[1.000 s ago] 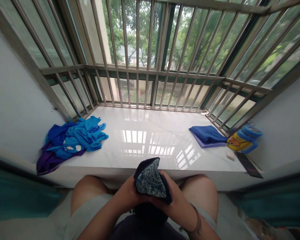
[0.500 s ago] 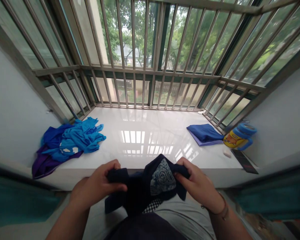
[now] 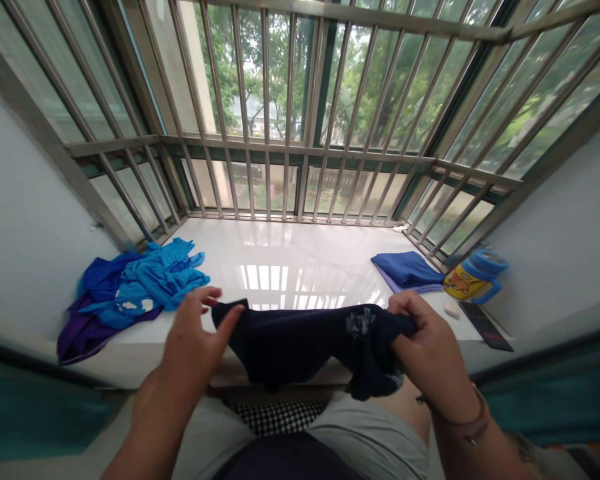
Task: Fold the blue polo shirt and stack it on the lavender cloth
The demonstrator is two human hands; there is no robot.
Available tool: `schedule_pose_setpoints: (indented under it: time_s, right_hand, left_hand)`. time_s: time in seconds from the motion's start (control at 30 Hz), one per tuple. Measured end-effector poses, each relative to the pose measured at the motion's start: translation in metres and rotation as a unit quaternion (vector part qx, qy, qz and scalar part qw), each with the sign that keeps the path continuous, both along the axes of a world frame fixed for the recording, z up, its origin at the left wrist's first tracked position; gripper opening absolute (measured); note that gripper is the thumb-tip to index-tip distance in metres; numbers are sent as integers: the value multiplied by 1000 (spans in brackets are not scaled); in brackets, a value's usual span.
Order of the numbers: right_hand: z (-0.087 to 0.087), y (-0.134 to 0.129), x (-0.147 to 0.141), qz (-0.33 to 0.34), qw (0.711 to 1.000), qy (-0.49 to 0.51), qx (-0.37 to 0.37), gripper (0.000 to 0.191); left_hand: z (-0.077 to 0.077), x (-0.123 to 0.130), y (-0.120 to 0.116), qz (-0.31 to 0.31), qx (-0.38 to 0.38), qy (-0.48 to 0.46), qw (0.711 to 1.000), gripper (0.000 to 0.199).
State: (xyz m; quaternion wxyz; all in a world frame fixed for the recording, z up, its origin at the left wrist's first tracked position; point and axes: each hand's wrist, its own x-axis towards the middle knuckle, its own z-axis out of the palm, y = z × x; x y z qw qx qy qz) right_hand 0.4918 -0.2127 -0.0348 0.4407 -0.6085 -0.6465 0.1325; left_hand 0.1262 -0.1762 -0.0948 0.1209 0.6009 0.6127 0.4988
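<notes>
A dark navy garment (image 3: 295, 337) with a pale print stretches between my two hands, in front of the ledge's edge and above my lap. My right hand (image 3: 427, 343) is closed around its bunched right end. At the left end, my left hand (image 3: 193, 347) has the thumb in front of the cloth and some fingers raised behind it, in a loose grip. The cloth's lower edge hangs in folds, lowest near the right hand. Its exact kind of clothing cannot be made out.
On the white ledge (image 3: 280, 243), crumpled blue and purple clothes (image 3: 145, 280) lie at the left. Folded blue cloth (image 3: 407, 268) lies at the right, beside a blue and yellow mug (image 3: 473, 277), a dark phone-like slab (image 3: 485, 325) and a small pale object (image 3: 451, 309). Metal bars (image 3: 300, 143) line the window.
My hands have moved apart, the left up and left, the right to the right and slightly up. The bunched garment is now stretched lengthwise, and its patterned patch is mostly folded away.
</notes>
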Motion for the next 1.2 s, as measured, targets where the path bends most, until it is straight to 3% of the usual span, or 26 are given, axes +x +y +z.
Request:
schedule_pose_setpoints:
  time_s: [0.07, 0.13, 0.2, 0.27, 0.33, 0.47, 0.57, 0.7, 0.9, 1.03, 1.2]
  right_hand:
    - [9, -1, -20, -34, 998, -40, 20, 11]
    - [17, -1, -38, -55, 996, -67, 37, 12]
    - [26, 1, -53, -54, 994, -88, 45, 14]
    - [34, 5, -62, -38, 993, -103, 41, 15]
    - [41, 11, -61, -21, 993, -109, 27, 14]
    - [49, 25, -36, 20, 995, -98, -27, 12]
    - [50, 33, -11, 79, 989, -85, -90, 14]
    - [47, 33, 2, 120, 982, -60, -133, 20]
    - [40, 25, -1, 180, 969, -52, -159, 21]
    - [38, 24, 0, 201, 964, -54, -167, 22]
    - [39, 21, 7, 204, 962, -35, -175, 20]
  left_hand:
    - [-6, 40, -21, -196, -108, -52, 973, 50]
    - [-14, 81, -41, -389, -215, -115, 888, 79]
    - [-24, 114, -53, -459, -259, -187, 829, 97]
    - [-33, 133, -51, -430, -266, -251, 825, 84]
    - [-38, 134, -38, -368, -262, -294, 842, 65]
    - [-28, 97, -4, -275, -201, -360, 869, 63]
    - [-9, 65, 13, -247, -172, -373, 878, 63]
    - [9, 40, 24, -222, -150, -351, 897, 59]
    - [12, 18, 40, -213, -107, -315, 919, 56]
    - [16, 8, 48, -197, -118, -367, 902, 57]
    - [24, 3, 52, -166, -65, -474, 862, 45]
